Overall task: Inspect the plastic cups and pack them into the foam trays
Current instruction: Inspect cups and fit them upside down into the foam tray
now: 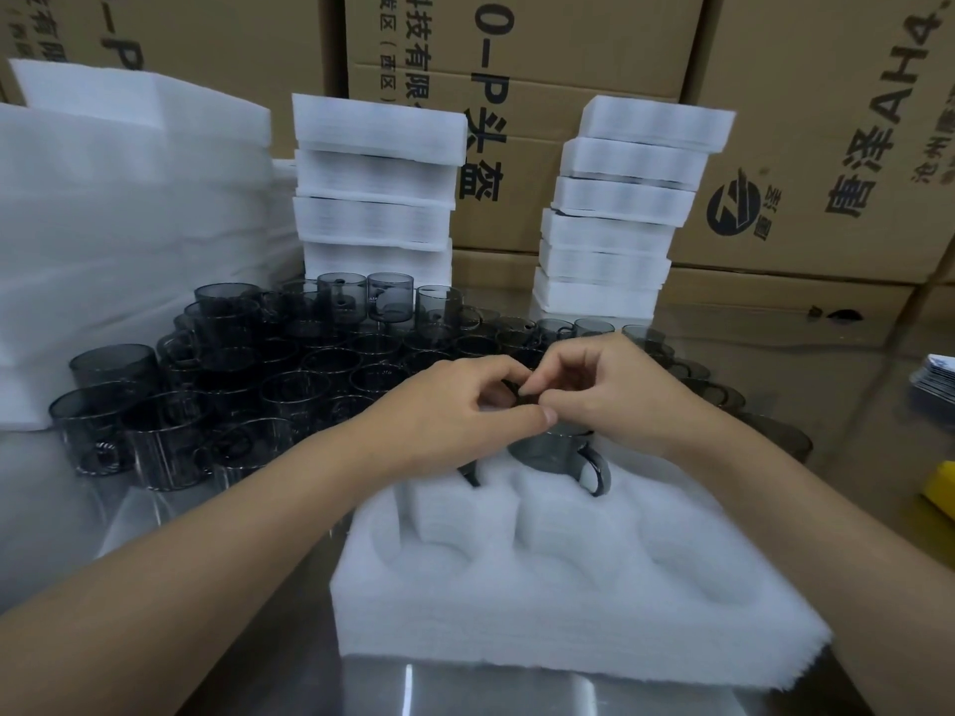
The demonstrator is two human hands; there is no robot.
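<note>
A white foam tray (568,586) with several round pockets lies on the steel table in front of me. A smoky grey plastic cup (560,452) with a handle stands in a far pocket of the tray. My left hand (455,410) and my right hand (615,395) meet just above it, and the curled fingertips of both pinch its dark top edge. A second dark handle (467,475) shows under my left hand; its cup is hidden. Several loose grey cups (258,364) crowd the table behind and to the left.
Two stacks of foam trays (377,198) (620,209) stand behind the cups, in front of cardboard boxes (806,147). A big pile of white foam (129,224) fills the left. A stack of cards (935,385) and a yellow object (943,483) lie at the right edge.
</note>
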